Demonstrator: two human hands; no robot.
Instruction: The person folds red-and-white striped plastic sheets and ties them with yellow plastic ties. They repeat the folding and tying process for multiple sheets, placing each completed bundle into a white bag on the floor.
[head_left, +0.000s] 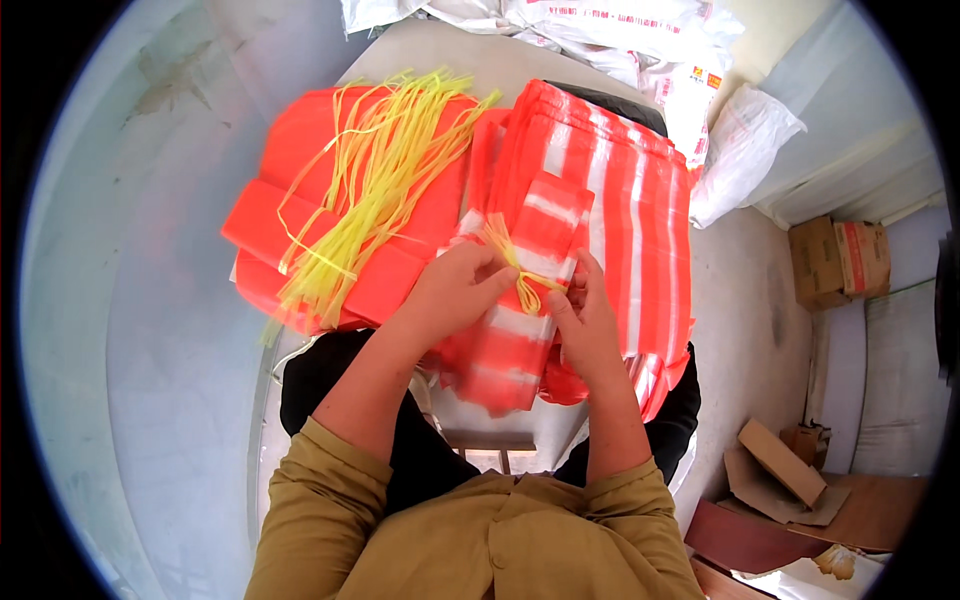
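Note:
In front of me is a folded bundle of red-and-white striped plastic bags (515, 352), with a yellow plastic tie strip (527, 285) knotted in a bow around its middle. My left hand (462, 288) pinches the strip at the left of the knot. At the right, my right hand (588, 318) has its thumb and fingers closed on the strip's other end, against the bundle's edge. Behind it lies a thick stack of striped plastic bags (645, 230). A loose bunch of yellow strips (385, 190) rests on a pile of plain red plastic bags (300, 140) at the left.
White printed sacks (620, 35) lie at the far side, with a white plastic bag (745, 150) beside them. Cardboard boxes (840, 262) stand at the right. Flattened cardboard (785, 475) lies at the lower right. A pale wall or sheet (150, 330) runs along the left.

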